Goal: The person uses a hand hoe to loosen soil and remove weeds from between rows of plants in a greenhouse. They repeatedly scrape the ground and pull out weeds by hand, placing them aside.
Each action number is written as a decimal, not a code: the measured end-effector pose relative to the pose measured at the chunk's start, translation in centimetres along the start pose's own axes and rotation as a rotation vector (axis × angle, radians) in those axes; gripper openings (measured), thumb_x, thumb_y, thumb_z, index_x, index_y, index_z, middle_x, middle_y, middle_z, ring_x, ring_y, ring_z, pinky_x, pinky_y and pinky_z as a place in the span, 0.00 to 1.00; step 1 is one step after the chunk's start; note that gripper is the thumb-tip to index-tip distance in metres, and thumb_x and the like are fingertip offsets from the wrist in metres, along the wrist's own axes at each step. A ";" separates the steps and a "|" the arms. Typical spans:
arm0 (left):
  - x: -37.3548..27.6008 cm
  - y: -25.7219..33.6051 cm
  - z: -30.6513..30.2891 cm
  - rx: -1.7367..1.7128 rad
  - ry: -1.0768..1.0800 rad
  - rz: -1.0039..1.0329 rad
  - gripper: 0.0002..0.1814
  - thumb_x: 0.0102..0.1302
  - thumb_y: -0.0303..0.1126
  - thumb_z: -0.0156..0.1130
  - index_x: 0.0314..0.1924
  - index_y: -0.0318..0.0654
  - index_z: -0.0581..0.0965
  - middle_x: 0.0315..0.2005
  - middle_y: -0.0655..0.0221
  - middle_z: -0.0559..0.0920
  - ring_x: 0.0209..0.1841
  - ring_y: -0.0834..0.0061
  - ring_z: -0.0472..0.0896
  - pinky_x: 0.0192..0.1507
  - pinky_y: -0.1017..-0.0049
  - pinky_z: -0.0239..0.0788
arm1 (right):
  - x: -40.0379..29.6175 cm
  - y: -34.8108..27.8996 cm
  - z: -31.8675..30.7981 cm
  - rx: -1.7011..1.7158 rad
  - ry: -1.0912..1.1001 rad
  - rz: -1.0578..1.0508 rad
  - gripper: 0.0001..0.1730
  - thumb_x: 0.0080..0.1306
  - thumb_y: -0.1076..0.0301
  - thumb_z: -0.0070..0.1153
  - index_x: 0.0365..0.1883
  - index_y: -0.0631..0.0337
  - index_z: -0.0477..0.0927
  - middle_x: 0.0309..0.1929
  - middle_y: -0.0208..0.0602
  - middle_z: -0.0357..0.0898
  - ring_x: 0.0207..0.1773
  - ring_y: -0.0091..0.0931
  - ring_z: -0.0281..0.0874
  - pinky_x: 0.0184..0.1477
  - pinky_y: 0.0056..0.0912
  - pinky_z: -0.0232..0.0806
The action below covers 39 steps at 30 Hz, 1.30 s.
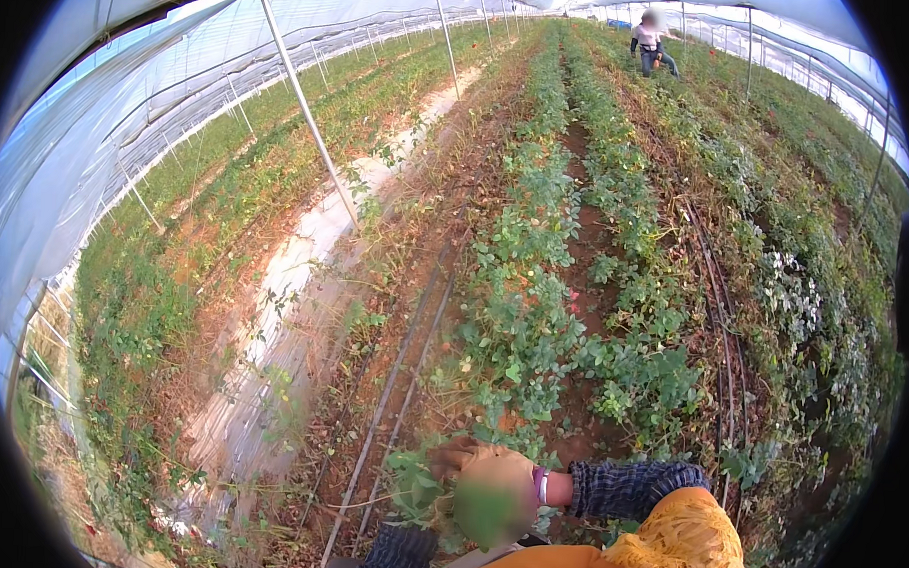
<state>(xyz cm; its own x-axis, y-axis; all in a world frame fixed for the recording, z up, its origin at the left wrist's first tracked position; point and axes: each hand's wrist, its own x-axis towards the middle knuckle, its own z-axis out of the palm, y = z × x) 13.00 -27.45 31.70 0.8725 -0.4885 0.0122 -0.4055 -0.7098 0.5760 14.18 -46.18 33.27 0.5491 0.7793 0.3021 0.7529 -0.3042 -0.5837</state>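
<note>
My right hand [484,461], in a tan glove, is at the bottom centre, with a purple and white band at its wrist and a dark patterned sleeve behind it. A blurred patch covers part of this hand, so its grip cannot be told. Leafy green stems [415,484] lie at its fingertips, above my left sleeve [400,551]. My left hand itself is hidden by leaves and the blurred patch. Just ahead of the hands, a row of leafy plants [527,347] starts.
Black drip hoses [403,350] run along the soil at left, beside a pale ground sheet [305,256]. Metal poles [307,106] hold a plastic greenhouse cover [61,150]. More plants and hoses [716,308] lie at right. Another person [649,47] is far ahead among the rows.
</note>
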 end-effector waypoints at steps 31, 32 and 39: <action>-4.5 -0.8 -4.5 -0.847 -0.247 -0.088 0.14 0.72 0.38 0.57 0.50 0.38 0.80 0.47 0.68 0.81 0.51 0.71 0.77 0.57 0.67 0.68 | 4.1 -5.0 -2.9 -0.031 -0.116 0.109 0.46 0.61 0.57 0.65 0.74 0.63 0.60 0.71 0.52 0.64 0.75 0.45 0.61 0.75 0.44 0.56; -4.4 -0.1 -4.3 -0.885 -0.245 -0.070 0.13 0.73 0.38 0.56 0.50 0.38 0.80 0.47 0.68 0.81 0.51 0.72 0.77 0.57 0.68 0.68 | 3.3 -4.3 -2.8 0.040 -0.080 0.095 0.49 0.60 0.57 0.66 0.75 0.64 0.58 0.72 0.53 0.63 0.76 0.46 0.59 0.76 0.44 0.55; -6.9 1.9 -6.9 -0.863 -0.191 -0.249 0.14 0.77 0.39 0.53 0.47 0.36 0.80 0.47 0.71 0.80 0.50 0.80 0.76 0.57 0.71 0.67 | 2.0 -3.4 -4.5 0.362 -0.066 0.132 0.52 0.59 0.56 0.71 0.76 0.64 0.57 0.76 0.52 0.58 0.79 0.42 0.54 0.76 0.43 0.54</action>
<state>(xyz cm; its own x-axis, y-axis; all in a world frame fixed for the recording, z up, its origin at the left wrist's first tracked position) 8.06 -21.94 38.36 0.8162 -0.5027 -0.2850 0.1990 -0.2184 0.9553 14.32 -46.01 39.29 0.5990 0.7837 0.1642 0.4938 -0.2001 -0.8462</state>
